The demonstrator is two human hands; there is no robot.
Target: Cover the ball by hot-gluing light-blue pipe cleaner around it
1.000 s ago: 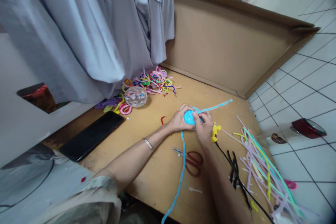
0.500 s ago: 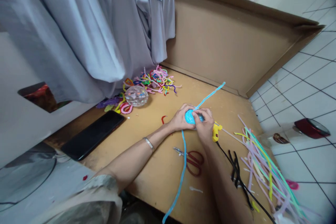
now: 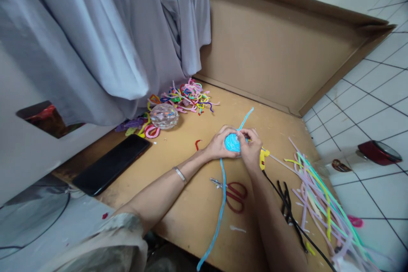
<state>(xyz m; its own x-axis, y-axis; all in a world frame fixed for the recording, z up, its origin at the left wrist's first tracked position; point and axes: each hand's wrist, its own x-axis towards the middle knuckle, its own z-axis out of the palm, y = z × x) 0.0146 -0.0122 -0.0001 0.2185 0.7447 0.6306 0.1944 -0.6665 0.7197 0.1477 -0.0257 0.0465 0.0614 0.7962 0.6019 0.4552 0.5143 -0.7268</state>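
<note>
A round coil of blue pipe cleaner (image 3: pixel 232 142) sits between my hands above the table. My left hand (image 3: pixel 219 142) is wrapped round its left side. At the coil's upper right, the thumb and fingers of my right hand (image 3: pixel 250 146) pinch the blue strand where it leaves the coil. One loose end (image 3: pixel 246 118) sticks up beyond my hands. Another long blue strand (image 3: pixel 222 204) hangs from below the coil toward the table's near edge, crossing the scissors (image 3: pixel 236 196) with red handles. A yellow glue gun (image 3: pixel 263 158) lies just right of my right hand, partly hidden.
Long pastel pipe cleaners (image 3: pixel 318 195) lie at the right beside black ones (image 3: pixel 284 199) and a black cord. A clear glass bowl (image 3: pixel 164 116), a tangle of coloured pieces (image 3: pixel 191 93) and a black phone (image 3: pixel 111 165) are at left. A cardboard panel (image 3: pixel 255 46) stands behind.
The free blue end beyond my hands has become shorter and swung left and down. My right hand has shifted slightly along the coil; my left hand stays round it.
</note>
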